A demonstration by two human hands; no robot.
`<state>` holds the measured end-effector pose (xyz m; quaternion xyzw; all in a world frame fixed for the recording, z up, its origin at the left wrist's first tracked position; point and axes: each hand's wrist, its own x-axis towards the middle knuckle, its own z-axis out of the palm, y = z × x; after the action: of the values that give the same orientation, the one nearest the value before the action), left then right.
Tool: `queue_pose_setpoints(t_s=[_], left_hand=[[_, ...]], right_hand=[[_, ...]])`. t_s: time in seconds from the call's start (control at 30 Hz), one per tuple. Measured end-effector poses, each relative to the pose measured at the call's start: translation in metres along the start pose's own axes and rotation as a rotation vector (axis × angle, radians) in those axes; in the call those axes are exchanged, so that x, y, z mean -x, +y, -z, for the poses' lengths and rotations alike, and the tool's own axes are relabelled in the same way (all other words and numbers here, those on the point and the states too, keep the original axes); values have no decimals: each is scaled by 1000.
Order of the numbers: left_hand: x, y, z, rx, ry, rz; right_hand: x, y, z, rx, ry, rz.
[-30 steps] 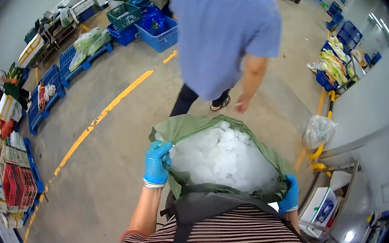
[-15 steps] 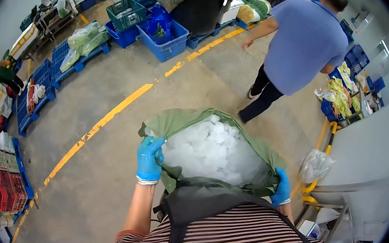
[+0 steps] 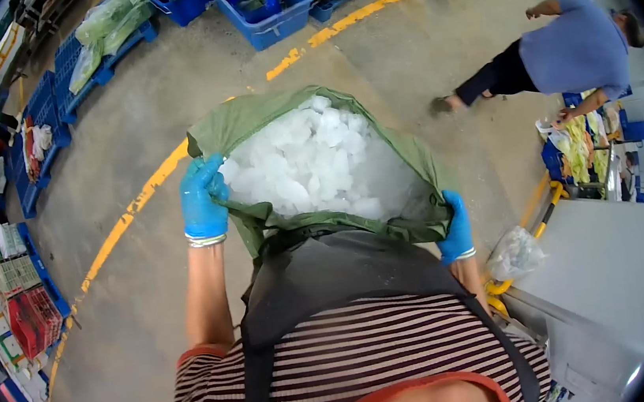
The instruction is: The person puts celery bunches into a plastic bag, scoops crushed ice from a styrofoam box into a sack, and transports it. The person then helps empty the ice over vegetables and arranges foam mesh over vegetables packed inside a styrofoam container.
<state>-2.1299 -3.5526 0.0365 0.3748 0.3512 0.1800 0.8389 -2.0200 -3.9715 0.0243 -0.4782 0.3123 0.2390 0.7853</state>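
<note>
A green fabric bag hangs open in front of my dark apron, its mouth facing up. Lumps of white ice fill it. My left hand, in a blue glove, is closed on the left side of the bag's rim. On the opposite side my right hand, gloved in blue too, grips the rim near the lower right corner. The fingertips of the right hand are partly hidden by the fabric. Below its mouth, the rest of the bag is out of sight.
A person in a blue shirt is at the right, near a crate of leafy vegetables. Blue tubs and pallets line the far side. A yellow line crosses the floor. A yellow-black rail stands beside a white panel at right.
The bag and both hands sit higher and slightly further left in view, still gripping. The person in the blue shirt has moved right, to the vegetable crate. My view has tilted down.
</note>
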Motion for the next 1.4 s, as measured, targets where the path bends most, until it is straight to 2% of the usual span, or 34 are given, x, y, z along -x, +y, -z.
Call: queue_pose_setpoints(t_s=[0.1, 0.2, 0.33, 0.5, 0.6, 0.7, 0.9, 0.93, 1.1, 1.2, 1.3, 1.4], left_hand=[[-53, 29, -23, 15, 114, -22], [-101, 48, -16, 89, 256, -8], [-134, 66, 14, 182, 256, 3], [-270, 118, 13, 206, 226, -42], [-354, 164, 19, 190, 198, -4], [-421, 214, 19, 120, 194, 62], [-561, 262, -4, 18, 171, 220], [-562, 263, -3, 0, 174, 240], [-646, 273, -36, -26, 123, 234], [-700, 291, -65, -29, 78, 216], [-728, 307, -92, -77, 90, 269], [-753, 306, -98, -83, 82, 285]], right_hand=[[-63, -29, -62, 66, -86, 4], [-106, -61, -145, 173, -98, -26], [-147, -59, -204, 187, -196, 18], [-218, -56, -317, 188, -182, -23], [-248, -43, -374, 218, -53, 39], [-251, -39, -440, 156, 8, -31], [-297, -37, -518, 74, 107, -94], [-290, -31, -515, 66, 131, -81], [-338, -47, -551, 93, 148, -126], [-359, -72, -623, 24, 269, -186], [-388, -75, -608, 34, 196, -129], [-391, -85, -639, 27, 268, -162]])
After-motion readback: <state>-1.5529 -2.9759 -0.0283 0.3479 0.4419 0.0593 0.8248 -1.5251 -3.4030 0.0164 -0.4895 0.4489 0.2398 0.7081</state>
